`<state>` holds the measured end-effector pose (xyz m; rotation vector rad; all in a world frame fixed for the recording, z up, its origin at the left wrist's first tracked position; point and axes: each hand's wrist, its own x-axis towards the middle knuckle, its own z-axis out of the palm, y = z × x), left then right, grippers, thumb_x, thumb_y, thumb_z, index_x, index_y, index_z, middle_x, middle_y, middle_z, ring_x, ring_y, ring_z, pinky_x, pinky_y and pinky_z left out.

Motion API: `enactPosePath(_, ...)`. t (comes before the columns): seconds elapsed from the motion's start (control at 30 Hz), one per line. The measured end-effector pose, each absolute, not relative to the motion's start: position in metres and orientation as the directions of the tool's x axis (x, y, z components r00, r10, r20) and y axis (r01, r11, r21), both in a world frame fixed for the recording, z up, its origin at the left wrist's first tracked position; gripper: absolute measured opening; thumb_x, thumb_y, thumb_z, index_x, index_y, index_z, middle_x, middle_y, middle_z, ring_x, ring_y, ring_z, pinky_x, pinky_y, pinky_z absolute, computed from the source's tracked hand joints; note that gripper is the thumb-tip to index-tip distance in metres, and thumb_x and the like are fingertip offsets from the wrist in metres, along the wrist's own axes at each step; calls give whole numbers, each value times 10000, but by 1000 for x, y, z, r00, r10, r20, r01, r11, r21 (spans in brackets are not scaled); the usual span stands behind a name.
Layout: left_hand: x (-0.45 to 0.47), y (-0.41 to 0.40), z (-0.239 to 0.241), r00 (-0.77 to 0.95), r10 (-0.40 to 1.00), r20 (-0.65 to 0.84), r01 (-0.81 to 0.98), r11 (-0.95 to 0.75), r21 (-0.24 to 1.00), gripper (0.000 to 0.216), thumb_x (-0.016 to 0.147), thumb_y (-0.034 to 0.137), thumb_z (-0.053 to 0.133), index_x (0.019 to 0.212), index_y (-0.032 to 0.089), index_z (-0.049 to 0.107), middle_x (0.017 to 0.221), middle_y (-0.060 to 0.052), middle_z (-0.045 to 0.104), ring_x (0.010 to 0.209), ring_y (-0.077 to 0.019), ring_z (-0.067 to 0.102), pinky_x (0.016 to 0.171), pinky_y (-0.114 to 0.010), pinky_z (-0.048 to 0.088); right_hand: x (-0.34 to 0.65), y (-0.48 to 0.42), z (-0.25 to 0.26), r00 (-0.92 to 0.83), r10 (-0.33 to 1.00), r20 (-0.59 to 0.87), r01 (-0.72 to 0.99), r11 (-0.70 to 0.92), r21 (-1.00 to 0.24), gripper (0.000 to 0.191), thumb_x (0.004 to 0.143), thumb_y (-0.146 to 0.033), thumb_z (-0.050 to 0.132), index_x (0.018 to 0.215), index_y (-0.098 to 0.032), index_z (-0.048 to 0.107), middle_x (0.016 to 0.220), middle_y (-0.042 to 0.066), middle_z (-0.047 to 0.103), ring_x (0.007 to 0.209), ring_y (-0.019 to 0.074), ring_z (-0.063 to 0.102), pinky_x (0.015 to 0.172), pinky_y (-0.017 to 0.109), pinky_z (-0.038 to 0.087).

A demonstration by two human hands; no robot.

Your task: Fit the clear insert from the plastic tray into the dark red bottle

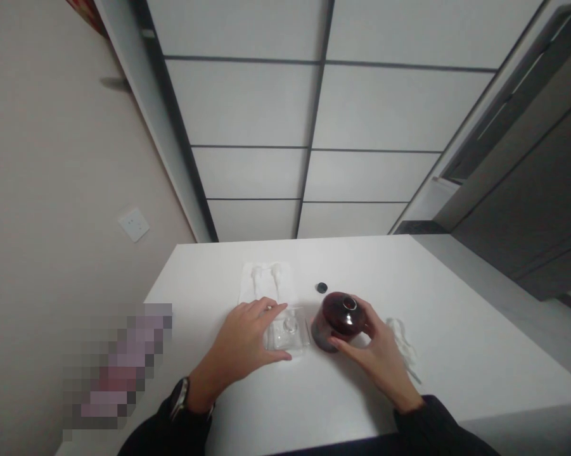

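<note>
My right hand (378, 358) is wrapped round a squat dark red bottle (338, 316) with a shiny rounded top and a small round opening. The bottle leans slightly and its base is at the table. To its left, my left hand (247, 335) spans a clear plastic box (285, 332), index finger along the far edge and thumb along the near edge. Inside the box shows a small round clear piece (289, 325). A small black cap (322, 287) lies just beyond the bottle.
Behind my left hand, a white sheet (265, 277) bears two white round-headed pieces with thin stems. A bundle of white strands (402, 342) lies right of my right hand. Everything rests on a white table (342, 399). A blurred-out patch (118, 367) covers the left side.
</note>
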<state>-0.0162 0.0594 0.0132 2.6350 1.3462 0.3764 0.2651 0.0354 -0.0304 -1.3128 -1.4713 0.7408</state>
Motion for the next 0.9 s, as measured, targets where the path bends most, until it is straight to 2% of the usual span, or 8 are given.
enactPosePath(0.17,-18,60,11,561,814,151,774,-580,254,837,737,508,945,1440,221,594,1353,-136,703,1158,-357,711,953,-499,579,261,28,-40,-34,955,294,349,287,-892,852,769,-639,861,1457,-238,557,1448,171,645,1313,355,652,1069,523,585)
enactPosePath(0.27,-18,60,11,556,820,135,781,-571,252,890,703,491,973,1454,218,580,1382,-147,690,1192,-370,700,981,-518,572,269,34,-47,-79,922,379,291,385,-876,831,918,-821,554,1526,-255,515,1530,174,588,1397,350,596,1094,521,570)
enactPosePath(0.33,-18,59,11,553,823,128,783,-567,256,908,686,480,987,1453,215,579,1384,-150,689,1198,-371,698,996,-527,569,278,49,-51,-31,918,395,339,382,-860,654,1076,-684,288,1510,-264,538,1556,155,566,1434,302,567,1091,503,574)
enactPosePath(0.37,-18,58,11,554,822,130,781,-568,260,913,676,483,991,1448,217,582,1379,-149,693,1190,-369,701,995,-528,571,281,60,-52,32,927,373,407,329,-852,578,1112,-585,250,1471,-265,571,1542,141,579,1431,278,569,1098,498,569)
enactPosePath(0.5,-19,58,7,555,812,179,768,-583,266,959,633,546,997,1441,229,592,1364,-150,707,1172,-377,712,987,-537,587,279,114,-60,16,941,339,509,284,-813,443,1023,-516,546,1346,-242,673,1349,138,692,1226,291,688,1045,530,587)
enactPosePath(0.57,-21,59,3,560,801,213,759,-599,257,1014,584,583,1007,1439,227,596,1349,-154,719,1166,-383,718,983,-541,596,270,135,-65,-29,939,343,554,301,-776,458,928,-460,686,1338,-258,697,1371,125,669,1270,303,651,1114,552,527)
enactPosePath(0.77,-22,59,-3,555,785,276,754,-615,231,1060,512,685,982,1391,210,629,1295,-146,756,1121,-377,743,960,-527,622,266,140,-64,-93,929,358,579,343,-739,189,933,-364,642,977,-252,788,1029,73,746,1007,284,709,970,514,591)
enactPosePath(0.9,-19,58,1,537,802,261,763,-594,257,972,603,739,921,1392,246,639,1277,-128,765,1091,-359,752,939,-509,627,278,116,-38,7,924,382,523,322,-789,254,977,-467,645,1028,-227,711,1035,96,756,877,246,741,760,411,662)
